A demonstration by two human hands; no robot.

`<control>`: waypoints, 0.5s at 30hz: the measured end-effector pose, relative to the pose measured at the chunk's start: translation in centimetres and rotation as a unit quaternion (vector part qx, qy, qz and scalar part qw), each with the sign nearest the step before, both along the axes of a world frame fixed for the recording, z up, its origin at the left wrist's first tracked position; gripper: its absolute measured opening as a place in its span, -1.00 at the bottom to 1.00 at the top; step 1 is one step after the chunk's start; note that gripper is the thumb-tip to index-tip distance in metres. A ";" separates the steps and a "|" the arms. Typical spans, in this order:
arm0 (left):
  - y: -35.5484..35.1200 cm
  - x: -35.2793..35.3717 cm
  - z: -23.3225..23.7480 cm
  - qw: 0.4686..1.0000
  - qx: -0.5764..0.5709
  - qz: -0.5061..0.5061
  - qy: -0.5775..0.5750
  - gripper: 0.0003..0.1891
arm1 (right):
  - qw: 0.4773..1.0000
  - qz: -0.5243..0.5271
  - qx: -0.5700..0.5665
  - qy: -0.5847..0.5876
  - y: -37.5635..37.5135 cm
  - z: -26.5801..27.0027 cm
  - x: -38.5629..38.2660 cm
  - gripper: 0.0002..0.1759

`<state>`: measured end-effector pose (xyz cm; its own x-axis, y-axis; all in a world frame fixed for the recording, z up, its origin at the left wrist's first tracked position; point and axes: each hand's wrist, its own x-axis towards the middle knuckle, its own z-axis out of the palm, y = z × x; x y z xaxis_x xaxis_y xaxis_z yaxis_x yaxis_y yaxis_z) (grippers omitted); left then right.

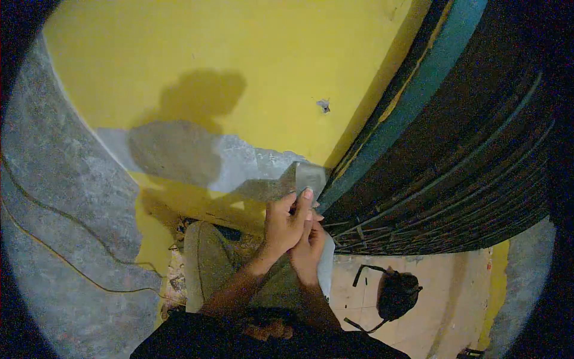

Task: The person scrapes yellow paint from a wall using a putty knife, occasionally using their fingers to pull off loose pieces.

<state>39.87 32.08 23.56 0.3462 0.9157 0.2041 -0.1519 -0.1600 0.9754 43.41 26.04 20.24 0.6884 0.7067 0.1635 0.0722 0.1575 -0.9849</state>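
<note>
Both hands are together just below the middle of the head view. My left hand has its fingers closed round the lower end of a flat, greyish blade-like tool. My right hand is pressed close beside and beneath it, fingers bent; what it grips is hidden. The tool points up against the wall, at the right end of a grey and white patch on the yellow wall. Its upper part lies close to the teal frame edge.
A teal frame with dark slats rises at the right. A black bag with straps lies on the floor at lower right. Cables run along the grey surface at left. A small hole marks the wall.
</note>
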 end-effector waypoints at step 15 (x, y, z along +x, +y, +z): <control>-1.4 0.0 -0.6 0.995 0.035 0.075 0.056 -0.61 | 0.995 0.015 0.083 0.056 0.0 -4.8 0.5 -0.63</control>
<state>39.87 30.72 22.99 0.2307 0.9438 0.2365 -0.0128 -0.2401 0.9707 43.87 26.00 15.47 0.6873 0.6971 0.2039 -0.0437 0.3199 -0.9464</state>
